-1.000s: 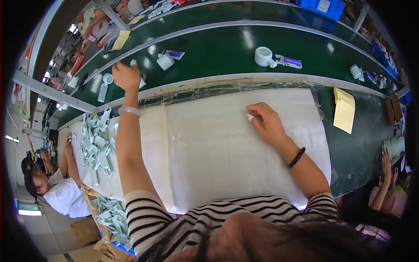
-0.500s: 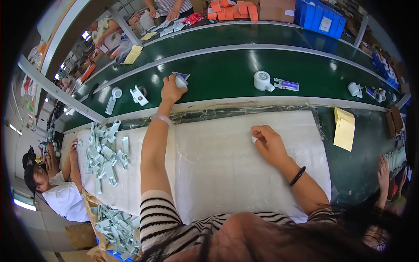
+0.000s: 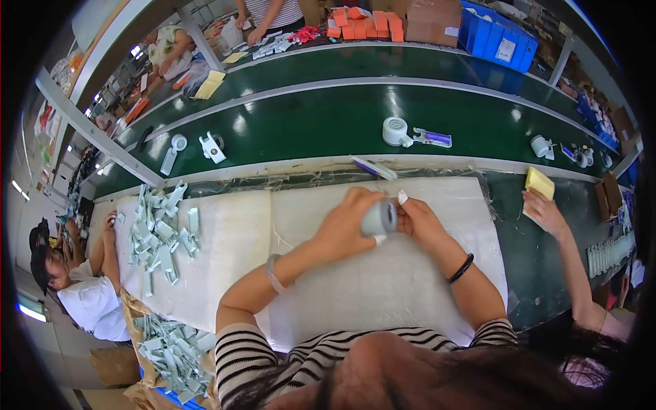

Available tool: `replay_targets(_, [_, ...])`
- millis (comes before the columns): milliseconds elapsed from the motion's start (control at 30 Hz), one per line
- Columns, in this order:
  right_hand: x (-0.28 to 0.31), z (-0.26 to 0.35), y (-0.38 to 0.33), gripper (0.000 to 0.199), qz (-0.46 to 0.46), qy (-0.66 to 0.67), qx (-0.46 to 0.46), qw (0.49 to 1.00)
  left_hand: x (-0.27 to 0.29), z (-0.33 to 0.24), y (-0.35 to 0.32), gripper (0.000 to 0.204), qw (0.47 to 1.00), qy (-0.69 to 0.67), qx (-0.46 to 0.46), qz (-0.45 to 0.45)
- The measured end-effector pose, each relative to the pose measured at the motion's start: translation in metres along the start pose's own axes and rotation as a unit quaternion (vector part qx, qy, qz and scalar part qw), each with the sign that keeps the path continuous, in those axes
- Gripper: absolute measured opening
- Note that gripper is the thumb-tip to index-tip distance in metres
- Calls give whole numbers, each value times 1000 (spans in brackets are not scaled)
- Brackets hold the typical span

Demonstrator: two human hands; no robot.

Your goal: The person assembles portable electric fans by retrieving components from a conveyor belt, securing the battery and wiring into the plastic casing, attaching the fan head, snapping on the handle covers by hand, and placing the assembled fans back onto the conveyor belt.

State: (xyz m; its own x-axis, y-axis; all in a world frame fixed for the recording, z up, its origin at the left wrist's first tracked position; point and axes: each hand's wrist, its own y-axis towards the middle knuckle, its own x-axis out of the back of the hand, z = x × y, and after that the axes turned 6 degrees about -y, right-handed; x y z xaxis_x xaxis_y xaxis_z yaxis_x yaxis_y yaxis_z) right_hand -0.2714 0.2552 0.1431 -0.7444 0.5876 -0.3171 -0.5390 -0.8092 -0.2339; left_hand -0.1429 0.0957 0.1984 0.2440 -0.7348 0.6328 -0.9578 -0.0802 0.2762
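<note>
My left hand (image 3: 348,225) is closed around a round pale fan head (image 3: 374,220) with a dark grey face, blurred by motion above the white padded mat (image 3: 328,294). Just beyond that hand, a slim white handle piece with a purple insert (image 3: 374,168) shows over the belt's near edge. Whether it joins the fan head is hidden. My right hand (image 3: 425,224) sits right beside the fan head, fingers loosely curved and apart, white tape on one digit. Its fingertips are at the dark face; contact cannot be made out.
Across the green conveyor belt (image 3: 307,116) lie several fan units, one a fan head (image 3: 395,131) with a purple-filled handle. Pale plastic parts (image 3: 160,229) are heaped at left, more in a lined bin (image 3: 174,359). A co-worker's hand (image 3: 547,210) touches a yellow pad (image 3: 540,183) at right.
My left hand has come back from the belt to the mat with the fan head, beside my right hand. At right, a co-worker's hand has reached the yellow pad.
</note>
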Motion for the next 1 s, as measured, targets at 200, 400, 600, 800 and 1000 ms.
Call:
replay_targets(200, [7, 4, -1, 28, -47, 26, -13, 998, -1, 4, 13, 51, 955, -250, 73, 143])
replay_targets(400, [-1, 23, -10, 22, 83, 13, -25, 996, -3, 44, 15, 72, 995, 20, -73, -63])
replay_targets(600, [-10, 31, -25, 19, 198, -54, -14, 979, -17, 39, 10, 81, 990, -97, -78, 64])
replay_targets(800, [-9, 35, -33, 20, 195, -51, 26, 979, -22, 39, 2, 76, 946, -261, 0, 191])
replay_targets(1000, [-12, 42, -33, 18, 204, -42, 83, 975, -27, 41, 5, 66, 628, -706, 237, 227])
